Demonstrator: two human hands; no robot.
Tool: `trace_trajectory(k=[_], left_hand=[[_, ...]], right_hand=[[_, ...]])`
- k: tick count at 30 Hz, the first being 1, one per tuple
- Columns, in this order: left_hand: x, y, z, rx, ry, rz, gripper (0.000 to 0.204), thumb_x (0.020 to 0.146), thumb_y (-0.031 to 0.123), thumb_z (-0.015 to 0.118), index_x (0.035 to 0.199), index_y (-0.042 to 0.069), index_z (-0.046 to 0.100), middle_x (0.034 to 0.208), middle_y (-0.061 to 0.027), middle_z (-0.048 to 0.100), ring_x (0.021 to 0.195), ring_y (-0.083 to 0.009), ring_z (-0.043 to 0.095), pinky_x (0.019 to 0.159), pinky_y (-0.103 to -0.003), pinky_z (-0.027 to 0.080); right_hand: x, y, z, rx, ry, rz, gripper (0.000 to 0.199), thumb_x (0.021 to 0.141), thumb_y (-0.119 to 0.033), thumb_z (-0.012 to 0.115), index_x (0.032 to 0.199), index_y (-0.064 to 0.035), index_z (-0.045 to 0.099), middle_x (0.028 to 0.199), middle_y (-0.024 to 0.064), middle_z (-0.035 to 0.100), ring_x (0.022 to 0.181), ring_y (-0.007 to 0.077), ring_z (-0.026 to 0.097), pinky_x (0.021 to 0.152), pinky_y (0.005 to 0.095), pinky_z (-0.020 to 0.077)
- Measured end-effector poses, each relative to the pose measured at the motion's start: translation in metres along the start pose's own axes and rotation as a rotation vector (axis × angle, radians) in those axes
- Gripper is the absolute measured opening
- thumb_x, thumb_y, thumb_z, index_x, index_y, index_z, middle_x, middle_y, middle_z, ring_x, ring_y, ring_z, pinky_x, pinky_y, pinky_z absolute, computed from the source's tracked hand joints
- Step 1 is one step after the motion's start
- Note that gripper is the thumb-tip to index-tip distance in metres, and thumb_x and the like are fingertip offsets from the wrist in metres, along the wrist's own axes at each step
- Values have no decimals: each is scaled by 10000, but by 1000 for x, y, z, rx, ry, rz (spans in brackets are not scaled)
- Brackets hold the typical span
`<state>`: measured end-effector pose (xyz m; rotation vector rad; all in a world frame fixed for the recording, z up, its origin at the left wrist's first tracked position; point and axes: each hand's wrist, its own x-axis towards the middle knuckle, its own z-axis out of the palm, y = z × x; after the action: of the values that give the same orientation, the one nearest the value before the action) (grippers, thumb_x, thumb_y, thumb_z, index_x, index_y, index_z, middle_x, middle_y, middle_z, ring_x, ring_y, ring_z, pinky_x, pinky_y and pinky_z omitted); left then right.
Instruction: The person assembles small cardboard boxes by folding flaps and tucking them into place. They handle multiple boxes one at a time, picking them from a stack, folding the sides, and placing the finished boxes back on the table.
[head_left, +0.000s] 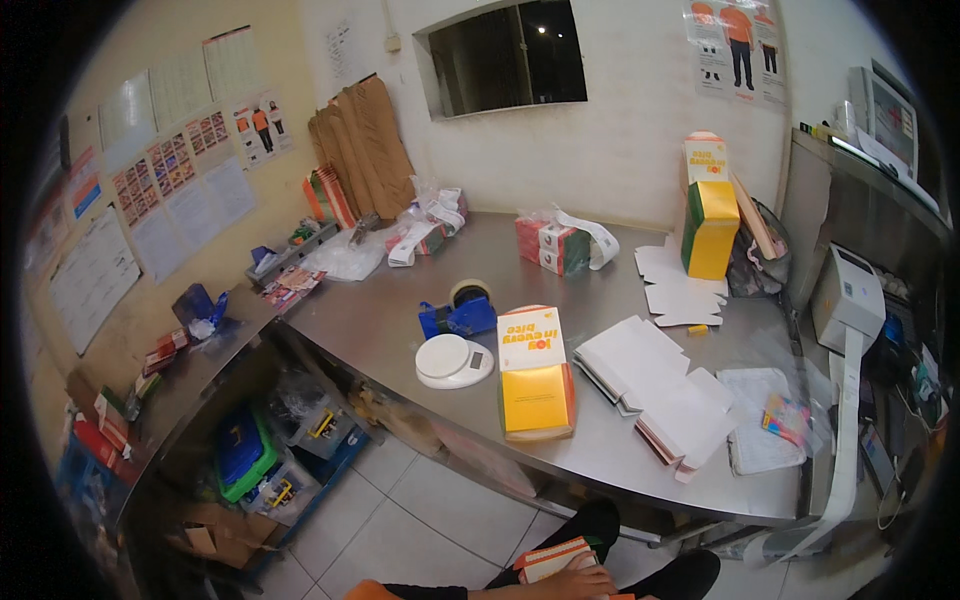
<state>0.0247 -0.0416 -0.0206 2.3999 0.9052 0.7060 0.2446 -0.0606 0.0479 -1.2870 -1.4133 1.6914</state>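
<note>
At the bottom edge, my left hand (583,580) lies over a small printed carton (553,562) on my lap, its fingers bent round it. The carton is white with orange-red and green edges, and the frame's edge cuts off part of it. My left forearm, in a dark sleeve, comes in from the lower left. Out of view is my right hand. On the steel table ahead, a yellow and white carton (537,398) lies near the front edge. Flat white carton blanks (650,365) are spread to its right.
A white kitchen scale (454,361) and a blue tape dispenser (457,315) stand left of the yellow carton. Upright cartons (710,230) stand at the back right. Wrapped carton bundles (553,245) sit at the back. A label printer (848,300) trails paper at right. Bins (245,450) fill the lower shelf.
</note>
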Motion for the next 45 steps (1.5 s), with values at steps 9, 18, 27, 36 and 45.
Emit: trace_trajectory(k=[9,18,27,36,45], left_hand=[[10,20,-25,-120,253,-304,181,724,249,688,668,84,640,896,-90,552,962,-277,473,801,-415,390],[36,43,-66,-336,166,21,210,785,267,651,888,84,658,905,-114,537,949,-278,469,824,-393,367],[24,18,-60,103,-69,143,196,749,290,631,888,151,630,890,-57,549,948,-228,519,890,-608,281],[31,18,-92,143,204,294,702,862,279,634,1403,91,228,1384,-137,364,1258,-335,378,1079,-464,259],[35,-18,-103,-457,-143,-352,349,888,367,565,1034,50,570,802,-186,604,839,-329,591,713,-407,461]], right_hand=[[5,-15,-2,-219,46,-244,127,829,-151,639,846,-31,600,702,49,578,640,131,511,582,283,429],[13,-39,17,-459,225,-752,168,768,-176,701,803,-59,587,661,97,584,572,201,529,538,315,431],[12,-35,12,-636,89,-599,220,729,-216,738,744,-73,571,684,122,618,599,288,572,565,381,449],[17,-33,-12,-109,-558,108,108,857,-104,609,901,-6,625,782,14,612,731,86,540,642,250,443],[48,-12,-7,-651,-307,-89,245,798,-70,625,1036,-16,597,1038,105,600,1022,241,550,941,399,351]])
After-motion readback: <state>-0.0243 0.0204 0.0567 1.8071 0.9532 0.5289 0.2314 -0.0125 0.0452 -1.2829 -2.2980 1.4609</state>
